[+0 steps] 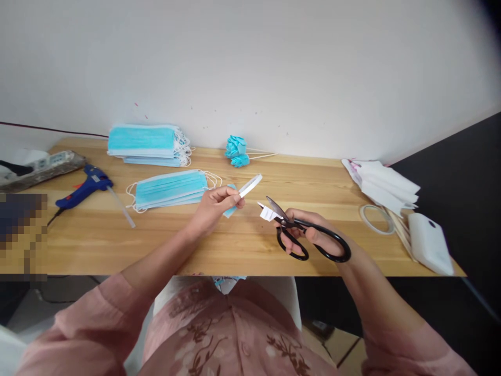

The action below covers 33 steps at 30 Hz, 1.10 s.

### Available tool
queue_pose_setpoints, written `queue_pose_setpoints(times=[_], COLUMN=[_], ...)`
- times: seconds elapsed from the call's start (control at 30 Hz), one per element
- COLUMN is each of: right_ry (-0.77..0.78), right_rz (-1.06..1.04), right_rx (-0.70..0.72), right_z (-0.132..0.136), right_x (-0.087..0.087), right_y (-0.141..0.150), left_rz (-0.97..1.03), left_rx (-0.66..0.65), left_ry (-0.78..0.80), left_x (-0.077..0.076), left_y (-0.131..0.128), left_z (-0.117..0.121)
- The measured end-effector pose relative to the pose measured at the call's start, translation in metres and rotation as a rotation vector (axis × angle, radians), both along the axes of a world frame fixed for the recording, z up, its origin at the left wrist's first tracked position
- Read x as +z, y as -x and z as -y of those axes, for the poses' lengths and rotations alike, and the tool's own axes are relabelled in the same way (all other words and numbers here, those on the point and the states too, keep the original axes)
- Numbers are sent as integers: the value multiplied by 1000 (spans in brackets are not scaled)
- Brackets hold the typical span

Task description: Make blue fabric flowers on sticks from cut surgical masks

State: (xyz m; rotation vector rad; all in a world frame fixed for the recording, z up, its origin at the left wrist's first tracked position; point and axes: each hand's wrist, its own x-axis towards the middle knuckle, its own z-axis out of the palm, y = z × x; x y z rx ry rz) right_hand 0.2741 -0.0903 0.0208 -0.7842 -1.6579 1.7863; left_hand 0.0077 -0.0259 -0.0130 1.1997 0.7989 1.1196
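My left hand [219, 202] pinches a narrow white strip [250, 185], which slants up to the right from the fingertips. Black-handled scissors [287, 223] are in my right hand [316, 225], their blades apart and pointing toward the left hand. A small crinkled white piece [269, 213] rests at the lower blade; whether it is loose or caught there I cannot tell. Under the left fingers lies a light-blue scrap [230, 212], partly covered. Just left of it are several blue face masks [172, 189] with white ear loops.
A thick stack of masks [143, 141] and blue paper-like flowers [236, 149] on sticks lie near the wall. At left are a blue glue gun [88, 184] and a power strip [58, 163]. White sheets [385, 180], a tape roll [364, 211] and a white case-like object [428, 243] occupy the right.
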Motion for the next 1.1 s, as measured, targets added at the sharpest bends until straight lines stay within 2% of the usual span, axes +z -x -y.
queue_pose_setpoints(times=[0.33, 0.73, 1.1], right_ry=[-33, -57, -28], right_rz=[11, 23, 2], right_rx=[24, 44, 48], right_z=[-1, -7, -13], right_x=[5, 7, 2], right_y=[7, 15, 20], left_rz=[12, -14, 29], left_rx=[-42, -36, -67], left_ry=[-41, -75, -67], left_x=[-5, 0, -3], left_y=[1, 1, 0], left_z=[0, 0, 0])
